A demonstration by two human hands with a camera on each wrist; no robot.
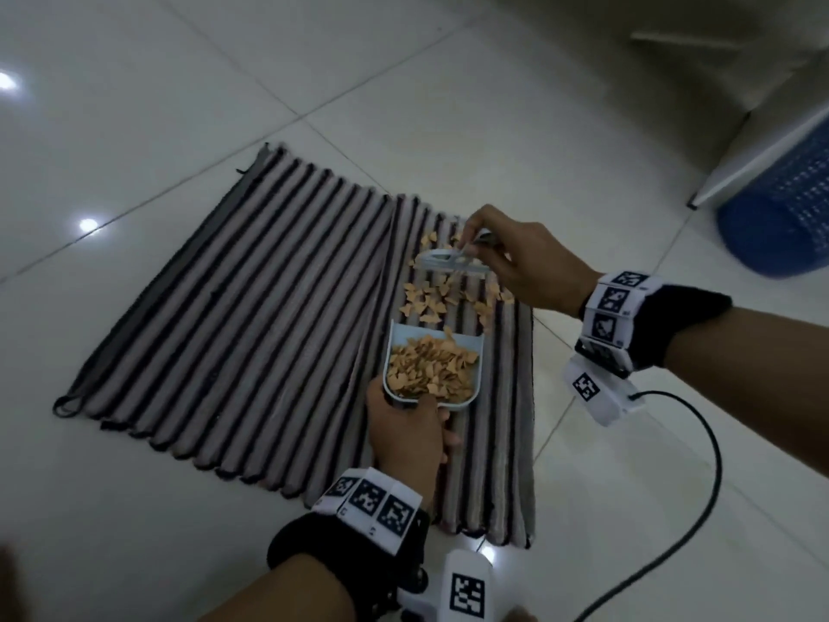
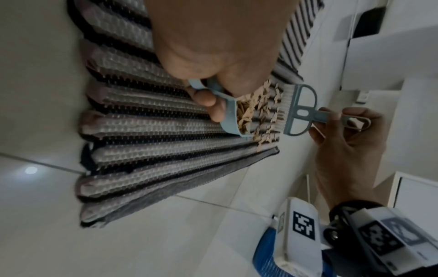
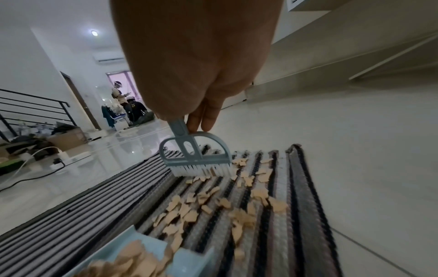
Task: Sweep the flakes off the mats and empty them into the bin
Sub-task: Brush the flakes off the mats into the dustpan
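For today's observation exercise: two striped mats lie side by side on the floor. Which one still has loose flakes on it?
The right-hand mat, the narrower one under the dustpan and brush. Flakes lie scattered on it; the wider left mat shows none.

I read bare floor tiles (image 1: 179,105) left of the mats (image 1: 251,316). On the right, the blue bin (image 1: 780,217) and probably a trailing cable (image 1: 700,509) restrict passage.
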